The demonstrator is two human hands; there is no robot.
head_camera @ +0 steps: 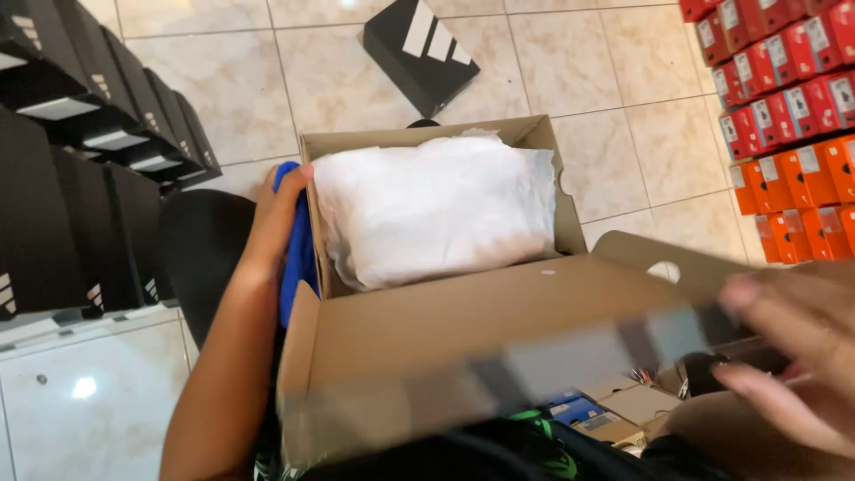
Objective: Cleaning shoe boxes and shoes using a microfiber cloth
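An open brown cardboard shoe box point(552, 169) sits in my lap, its hinged lid point(463, 330) flipped toward me. White tissue paper point(436, 209) fills the box and hides what lies under it. My left hand point(278, 214) grips the box's left wall, where a blue strip point(298, 254) of the box shows under my fingers. My right hand point(793, 347) is blurred at the lower right, fingers apart, next to the lid's right end; I cannot tell whether it touches the lid.
Black shoe boxes point(80, 134) are stacked along the left. Red and orange boxes point(788, 116) are stacked at the right. One black box point(419, 49) lies on the beige tiled floor point(579, 80) beyond. Small boxes point(597, 414) lie below the lid.
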